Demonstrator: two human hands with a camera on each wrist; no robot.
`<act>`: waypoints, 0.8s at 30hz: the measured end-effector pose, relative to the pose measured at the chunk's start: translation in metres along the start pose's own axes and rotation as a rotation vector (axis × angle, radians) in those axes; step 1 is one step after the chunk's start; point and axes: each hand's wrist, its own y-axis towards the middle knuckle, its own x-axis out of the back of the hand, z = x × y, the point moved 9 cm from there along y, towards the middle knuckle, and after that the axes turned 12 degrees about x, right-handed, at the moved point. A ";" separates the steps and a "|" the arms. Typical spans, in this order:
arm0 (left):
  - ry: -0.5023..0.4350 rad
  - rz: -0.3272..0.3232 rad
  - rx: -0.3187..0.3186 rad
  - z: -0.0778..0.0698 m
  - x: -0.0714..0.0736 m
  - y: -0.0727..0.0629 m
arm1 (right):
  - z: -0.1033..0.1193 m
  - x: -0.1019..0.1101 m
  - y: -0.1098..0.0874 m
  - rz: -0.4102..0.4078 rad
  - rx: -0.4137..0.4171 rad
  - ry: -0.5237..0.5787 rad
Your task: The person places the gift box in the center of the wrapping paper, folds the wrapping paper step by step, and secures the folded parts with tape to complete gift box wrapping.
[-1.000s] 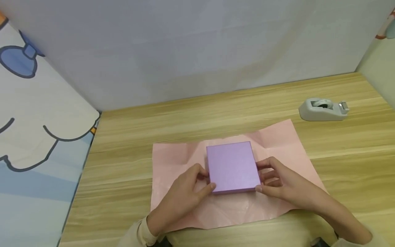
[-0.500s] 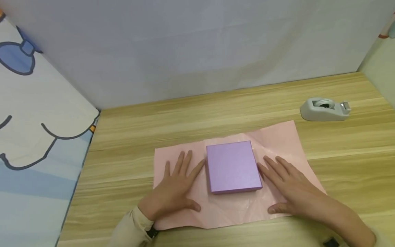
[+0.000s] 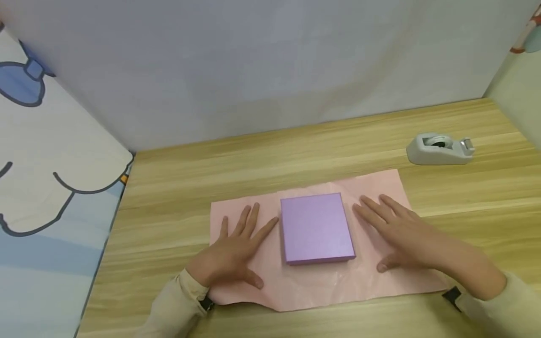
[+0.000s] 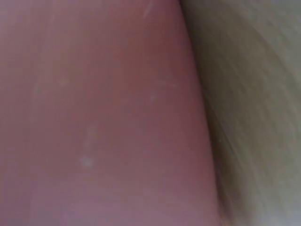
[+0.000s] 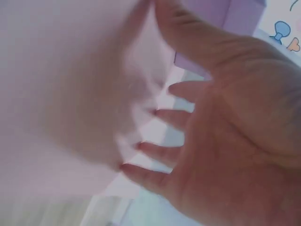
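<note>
A square purple box (image 3: 318,227) sits on a creased sheet of pink paper (image 3: 310,293). To its left my left hand (image 3: 232,256) rests on the paper with fingers spread, the index fingertip close to the box's side. On the other side my right hand (image 3: 401,232) lies over the paper, fingers straight and thumb apart. In the right wrist view, the fingertips of that hand (image 5: 225,122) touch the pink paper, and a corner of the purple box (image 5: 207,14) shows behind the thumb. The left wrist view holds only blurred pink paper (image 4: 103,113) beside the wood.
A grey tape dispenser (image 3: 440,149) stands at the back right of the wooden table (image 3: 177,183). A pale cloth wall (image 3: 270,70) closes off the back, and a cartoon-printed cloth (image 3: 55,141) hangs at the left.
Both hands have let go of the box's near corners and moved outward, flattening onto the paper at either side. In the last half second the right hand has slid slightly away from the box.
</note>
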 end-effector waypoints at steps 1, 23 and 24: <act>0.001 0.006 0.004 0.000 -0.001 0.000 | 0.000 0.001 0.005 0.005 0.007 0.015; 0.011 0.024 0.036 0.013 -0.006 0.001 | -0.087 0.007 -0.040 -0.456 -0.207 0.972; 0.010 0.025 0.036 0.013 -0.006 0.002 | -0.088 0.006 -0.038 -0.481 -0.166 1.099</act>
